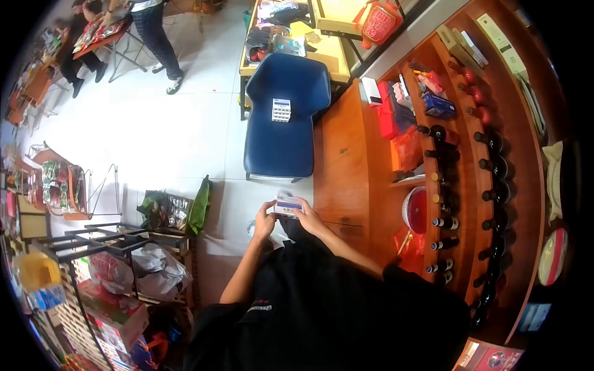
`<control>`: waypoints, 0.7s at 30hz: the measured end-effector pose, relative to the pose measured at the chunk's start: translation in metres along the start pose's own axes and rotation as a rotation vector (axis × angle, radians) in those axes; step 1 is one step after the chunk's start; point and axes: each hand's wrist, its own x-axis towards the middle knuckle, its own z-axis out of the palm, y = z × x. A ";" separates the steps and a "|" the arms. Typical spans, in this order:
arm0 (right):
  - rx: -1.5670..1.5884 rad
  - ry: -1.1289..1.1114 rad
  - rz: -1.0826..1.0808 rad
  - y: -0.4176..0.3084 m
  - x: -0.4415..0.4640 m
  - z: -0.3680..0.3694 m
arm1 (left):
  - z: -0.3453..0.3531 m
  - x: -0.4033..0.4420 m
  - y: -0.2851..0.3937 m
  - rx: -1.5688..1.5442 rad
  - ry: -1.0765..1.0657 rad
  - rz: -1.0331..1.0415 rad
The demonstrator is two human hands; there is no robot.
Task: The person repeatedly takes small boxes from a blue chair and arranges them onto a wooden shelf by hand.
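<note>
A small white box with blue print (288,204) is held between both hands in front of my body. My left hand (266,219) grips its left end, and my right hand (307,214) grips its right end. Just beyond, on the seat of a blue chair (278,151), stands a stack of similar white boxes (281,110), close to the backrest. The chair faces me, with its near edge a little past my hands.
Right of the chair stands a wooden cabinet (340,161) with a rack of bottles (445,222). A cluttered yellow table (334,59) is behind the chair. A metal-framed rack with bags (164,272) stands at left. Other people (151,31) are at the upper left.
</note>
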 end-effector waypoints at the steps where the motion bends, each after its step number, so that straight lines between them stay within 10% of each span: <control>1: -0.002 -0.012 -0.008 0.001 0.010 -0.001 | 0.001 0.011 -0.006 0.004 -0.005 -0.012; 13: -0.072 -0.169 0.206 -0.016 0.200 -0.042 | -0.002 0.192 0.011 0.301 0.087 -0.132; 21: -0.142 -0.011 -0.055 0.019 0.414 -0.069 | 0.004 0.420 -0.031 0.188 0.145 -0.083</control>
